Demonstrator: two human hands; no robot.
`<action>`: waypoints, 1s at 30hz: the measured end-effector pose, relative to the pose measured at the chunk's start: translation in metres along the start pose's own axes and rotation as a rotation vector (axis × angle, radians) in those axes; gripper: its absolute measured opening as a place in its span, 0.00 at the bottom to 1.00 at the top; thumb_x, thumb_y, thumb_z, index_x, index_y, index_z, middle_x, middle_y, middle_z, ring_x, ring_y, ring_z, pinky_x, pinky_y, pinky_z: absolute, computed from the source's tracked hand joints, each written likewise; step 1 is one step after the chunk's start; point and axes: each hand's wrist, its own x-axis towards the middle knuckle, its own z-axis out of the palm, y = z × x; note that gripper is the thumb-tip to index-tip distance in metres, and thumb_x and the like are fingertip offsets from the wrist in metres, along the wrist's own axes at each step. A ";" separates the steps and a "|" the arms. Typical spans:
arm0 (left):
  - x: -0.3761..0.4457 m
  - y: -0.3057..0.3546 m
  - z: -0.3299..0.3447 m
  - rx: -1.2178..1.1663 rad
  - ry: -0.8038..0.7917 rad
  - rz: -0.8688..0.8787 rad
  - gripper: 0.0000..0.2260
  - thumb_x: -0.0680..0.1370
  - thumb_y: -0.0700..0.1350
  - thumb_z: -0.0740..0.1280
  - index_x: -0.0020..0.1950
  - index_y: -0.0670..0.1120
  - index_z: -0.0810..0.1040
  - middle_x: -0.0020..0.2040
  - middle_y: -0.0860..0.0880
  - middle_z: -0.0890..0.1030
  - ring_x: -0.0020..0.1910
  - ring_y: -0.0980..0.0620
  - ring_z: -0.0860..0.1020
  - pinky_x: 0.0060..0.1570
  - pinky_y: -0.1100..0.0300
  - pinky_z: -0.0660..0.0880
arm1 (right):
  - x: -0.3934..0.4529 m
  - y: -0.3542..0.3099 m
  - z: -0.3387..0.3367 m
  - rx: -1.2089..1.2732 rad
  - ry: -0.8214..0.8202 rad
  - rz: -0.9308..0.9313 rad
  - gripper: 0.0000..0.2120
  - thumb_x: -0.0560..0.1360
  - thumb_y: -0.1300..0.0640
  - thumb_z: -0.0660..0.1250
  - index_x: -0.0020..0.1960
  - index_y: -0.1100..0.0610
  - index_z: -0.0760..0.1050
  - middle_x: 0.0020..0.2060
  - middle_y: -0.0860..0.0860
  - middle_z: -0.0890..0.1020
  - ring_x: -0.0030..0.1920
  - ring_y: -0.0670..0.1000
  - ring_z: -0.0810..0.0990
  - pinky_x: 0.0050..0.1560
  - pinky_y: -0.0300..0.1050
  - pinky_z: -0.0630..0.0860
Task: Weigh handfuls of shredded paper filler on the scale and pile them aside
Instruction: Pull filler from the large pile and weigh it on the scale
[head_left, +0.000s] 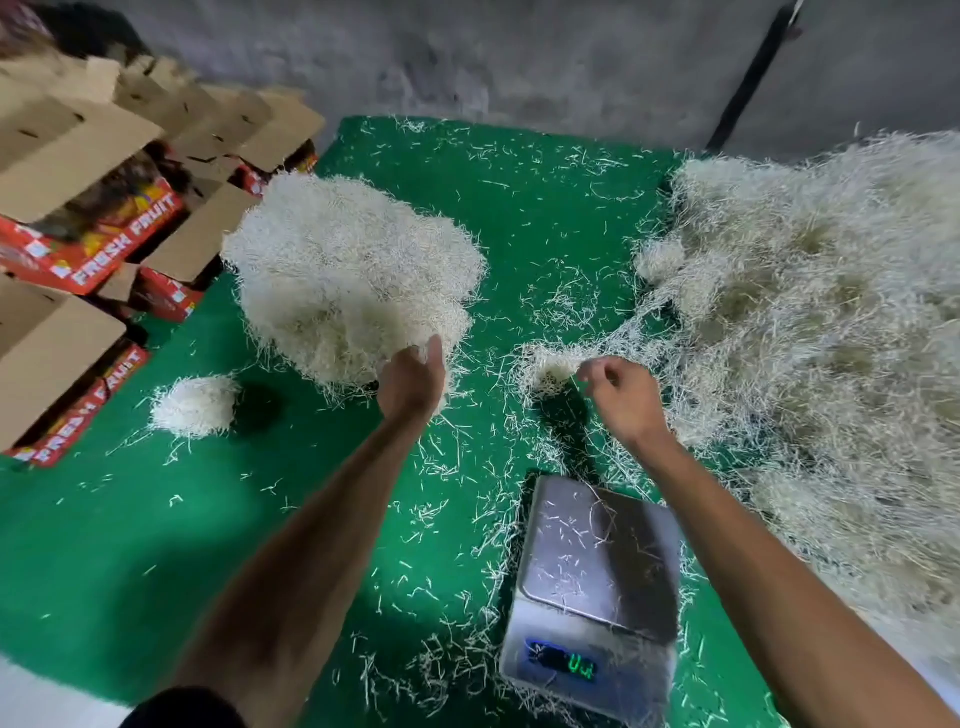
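Filler: shredded paper in pale cream strands, lying in three separate masses on the green mat (104, 545), plus loose strands scattered all over it.
Supply heap (810, 332): the largest mass, spread along the right side of the mat, running from the far edge down past the scale.
Weighed pile (348, 275): a tall rounded mound left of centre, well apart from the supply heap.
Small clump (195, 405): one lone tuft on the mat, left of the weighed pile.
Scale (597, 582): one digital scale near the bottom of the view, its steel platter bare but for stray strands; green digits glow, too blurred to read.
Left hand (413, 382): raised at the near edge of the weighed pile, fingers buried in the strands, so I cannot tell how they lie.
Right hand (623, 395): fingers curled, pinching a small tuft (553, 371) of filler trailing from the supply heap's edge.
Handling: judged very light, springy and tangled; strands shed easily, so a pinch brings little. Better to scoop deep into the heap with spread fingers and close loosely round a full bunch.
Cartons (93, 249): several open "FRESH FRUIT" boxes stacked at the left; exact number unclear.
Hands: two.
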 end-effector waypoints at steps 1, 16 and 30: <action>0.010 -0.008 0.000 0.177 -0.077 0.037 0.24 0.82 0.66 0.58 0.52 0.45 0.76 0.48 0.44 0.81 0.46 0.47 0.80 0.50 0.51 0.80 | 0.006 0.014 -0.004 -0.038 -0.002 0.029 0.11 0.85 0.55 0.60 0.59 0.56 0.80 0.44 0.57 0.85 0.35 0.57 0.78 0.37 0.55 0.78; 0.010 0.053 0.161 0.168 -0.489 0.297 0.36 0.80 0.61 0.65 0.82 0.59 0.50 0.83 0.49 0.49 0.81 0.44 0.53 0.77 0.40 0.52 | 0.054 0.151 -0.052 -0.539 0.046 0.315 0.52 0.75 0.31 0.65 0.84 0.51 0.39 0.81 0.56 0.34 0.82 0.61 0.39 0.80 0.63 0.46; -0.052 0.101 0.255 0.007 -0.589 0.383 0.22 0.78 0.56 0.71 0.70 0.54 0.74 0.36 0.54 0.81 0.25 0.63 0.74 0.25 0.64 0.76 | 0.100 0.119 -0.072 -0.055 0.084 0.031 0.21 0.85 0.38 0.53 0.62 0.50 0.76 0.37 0.52 0.83 0.34 0.43 0.83 0.34 0.50 0.83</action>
